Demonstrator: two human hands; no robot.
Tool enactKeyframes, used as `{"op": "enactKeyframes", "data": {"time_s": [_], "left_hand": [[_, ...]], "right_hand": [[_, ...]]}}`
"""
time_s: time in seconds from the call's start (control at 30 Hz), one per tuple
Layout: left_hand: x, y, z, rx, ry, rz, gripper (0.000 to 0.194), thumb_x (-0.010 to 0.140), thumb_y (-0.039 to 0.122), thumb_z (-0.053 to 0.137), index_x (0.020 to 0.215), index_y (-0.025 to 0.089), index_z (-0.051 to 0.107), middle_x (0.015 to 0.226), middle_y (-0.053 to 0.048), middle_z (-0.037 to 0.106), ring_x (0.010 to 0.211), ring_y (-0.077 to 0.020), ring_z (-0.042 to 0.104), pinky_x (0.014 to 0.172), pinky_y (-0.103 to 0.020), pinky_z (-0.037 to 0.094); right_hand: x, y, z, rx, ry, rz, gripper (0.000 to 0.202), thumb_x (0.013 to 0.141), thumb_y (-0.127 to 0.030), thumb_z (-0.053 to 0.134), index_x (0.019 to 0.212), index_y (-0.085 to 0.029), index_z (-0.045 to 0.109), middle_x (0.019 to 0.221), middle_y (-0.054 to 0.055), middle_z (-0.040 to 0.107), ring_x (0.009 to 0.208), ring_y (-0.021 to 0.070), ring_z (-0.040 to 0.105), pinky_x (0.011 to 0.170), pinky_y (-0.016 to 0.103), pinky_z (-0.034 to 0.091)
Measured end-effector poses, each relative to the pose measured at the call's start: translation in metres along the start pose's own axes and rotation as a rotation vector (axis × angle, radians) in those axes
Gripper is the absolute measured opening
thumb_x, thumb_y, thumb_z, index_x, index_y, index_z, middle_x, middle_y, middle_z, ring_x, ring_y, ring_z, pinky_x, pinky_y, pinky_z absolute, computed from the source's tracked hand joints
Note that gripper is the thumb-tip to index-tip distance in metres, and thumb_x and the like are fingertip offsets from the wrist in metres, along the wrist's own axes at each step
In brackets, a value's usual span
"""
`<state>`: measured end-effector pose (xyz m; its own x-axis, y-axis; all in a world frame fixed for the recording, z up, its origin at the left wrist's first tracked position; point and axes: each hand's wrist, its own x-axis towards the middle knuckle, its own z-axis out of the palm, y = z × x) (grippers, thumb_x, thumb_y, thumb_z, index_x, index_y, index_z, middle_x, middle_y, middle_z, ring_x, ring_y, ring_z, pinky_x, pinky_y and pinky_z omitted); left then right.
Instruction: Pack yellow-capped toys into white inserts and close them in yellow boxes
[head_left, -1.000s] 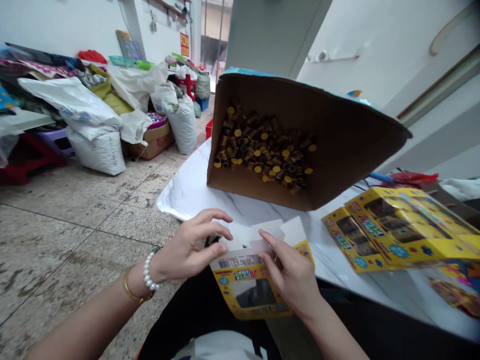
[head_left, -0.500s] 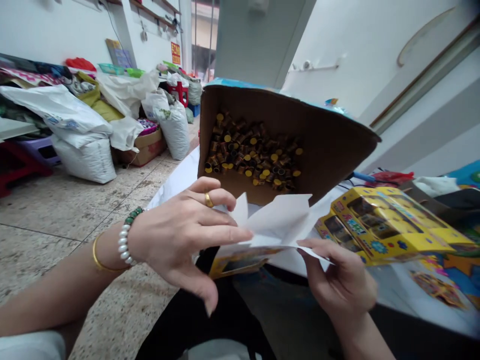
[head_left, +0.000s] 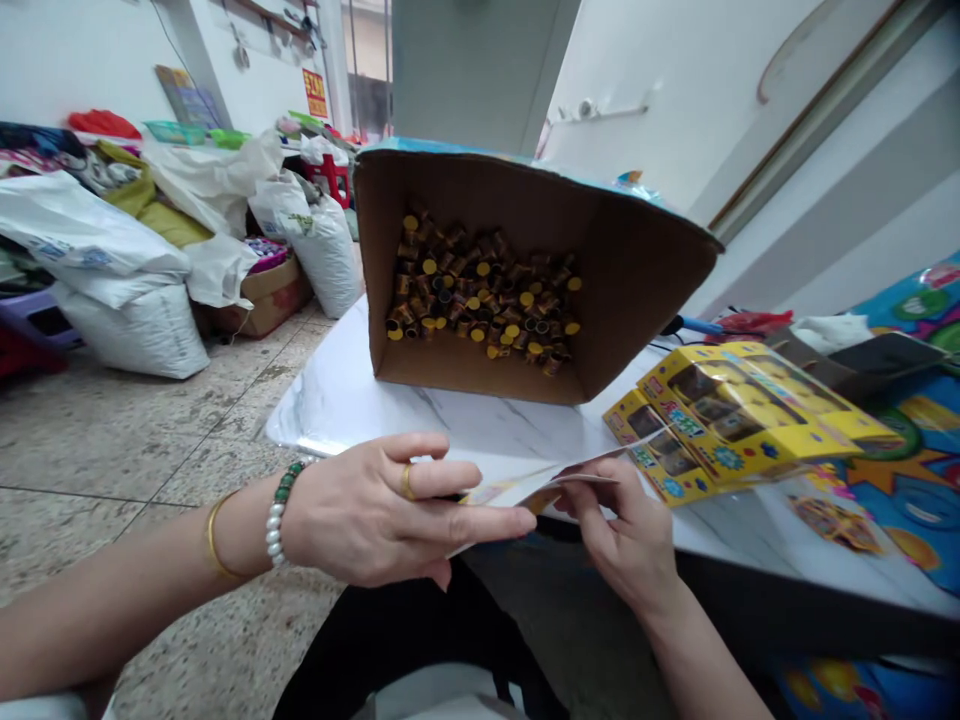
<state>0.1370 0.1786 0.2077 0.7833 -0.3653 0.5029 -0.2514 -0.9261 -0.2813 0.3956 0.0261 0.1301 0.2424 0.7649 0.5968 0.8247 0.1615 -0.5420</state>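
Note:
A thin card carton [head_left: 525,488], white inside with a bit of yellow print outside, is seen almost edge-on between my hands over the near table edge. My left hand [head_left: 367,515], wearing a ring and bracelets, lies across its left part, fingers stretched over it and thumb mostly hidden beneath. My right hand [head_left: 628,525] pinches its right end between thumb and fingers. Beyond them, a large cardboard box [head_left: 637,270] lies with its opening towards me, holding many small brown cups [head_left: 480,300], several with yellow round ends.
Yellow window cartons [head_left: 720,420] filled with cups stand to the right on the marble-patterned table [head_left: 427,425]. An open dark box [head_left: 862,350] and colourful printed sheeting [head_left: 900,470] lie farther right. White sacks [head_left: 127,310] stand on the floor to the left.
The carton's raised white flaps have come down and it looks flatter. My left fingers have moved from spread apart onto the carton. The view has shifted slightly right.

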Motion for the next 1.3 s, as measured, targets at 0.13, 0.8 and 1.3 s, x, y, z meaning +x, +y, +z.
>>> {"op": "enactKeyframes", "data": {"time_s": [0.13,0.8,1.3], "left_hand": [[0.0,0.001,0.002,0.103,-0.097,0.101,0.035,0.099,0.046,0.046,0.122,0.025,0.063,0.135,0.001,0.064,0.122,-0.0174,0.053,0.097,-0.033,0.044],[-0.005,0.008,0.07,-0.092,0.122,-0.848,0.016,0.087,0.038,0.067,0.087,0.027,0.079,0.154,-0.006,0.042,0.138,-0.0389,0.032,0.109,-0.063,0.032],[0.003,0.019,0.097,-0.286,0.393,-1.028,0.018,0.083,0.034,0.071,0.076,0.018,0.07,0.13,-0.014,0.054,0.129,-0.0343,0.042,0.108,-0.058,0.038]], "right_hand": [[-0.007,0.004,-0.003,0.047,-0.006,-0.036,0.005,0.092,-0.02,0.06,0.093,-0.022,0.056,0.076,-0.001,0.07,0.061,0.0137,0.071,0.057,0.022,0.057],[-0.017,-0.011,0.021,-0.551,0.314,-0.246,0.069,0.09,-0.018,0.066,0.151,-0.018,0.036,0.074,0.002,0.072,0.05,0.0125,0.06,0.056,0.023,0.049],[-0.019,-0.031,0.002,-0.948,0.08,-0.151,0.056,0.08,-0.059,0.069,0.121,-0.021,0.069,0.121,0.019,0.059,0.111,0.0408,0.052,0.087,0.054,0.045]]}}
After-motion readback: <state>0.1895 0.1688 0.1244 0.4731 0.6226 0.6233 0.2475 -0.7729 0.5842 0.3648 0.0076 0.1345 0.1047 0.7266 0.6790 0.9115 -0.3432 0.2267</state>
